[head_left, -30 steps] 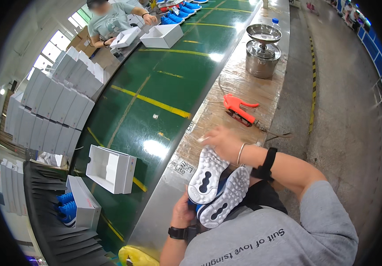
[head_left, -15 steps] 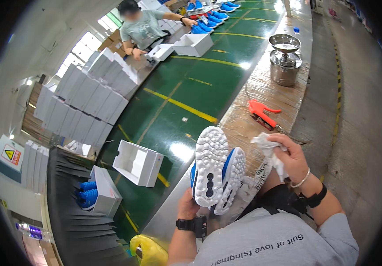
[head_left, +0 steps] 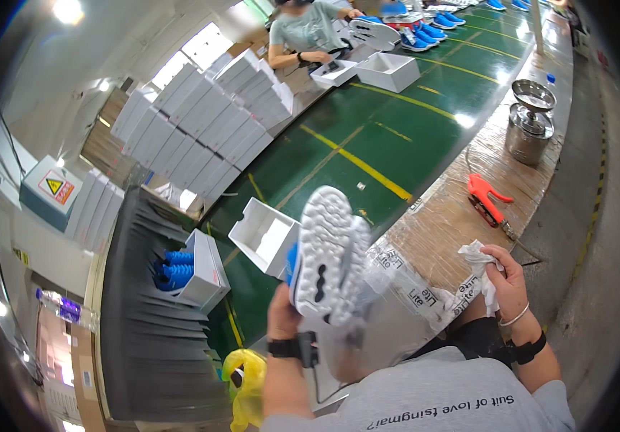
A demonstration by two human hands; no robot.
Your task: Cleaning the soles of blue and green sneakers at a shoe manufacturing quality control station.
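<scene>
Head: shoes (head_left: 319, 241), green surface (head_left: 425, 151) (boxes (head_left: 198, 122) alongside)

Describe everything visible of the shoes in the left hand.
The pair of shoes has knobbly white soles, rubbery-looking, with a dark inset in the nearer one and blue upper at its left edge. Soles face the camera, shoes on end; the nearer overlaps the blurred farther one. The left hand grips the nearer shoe's lower left.
</scene>
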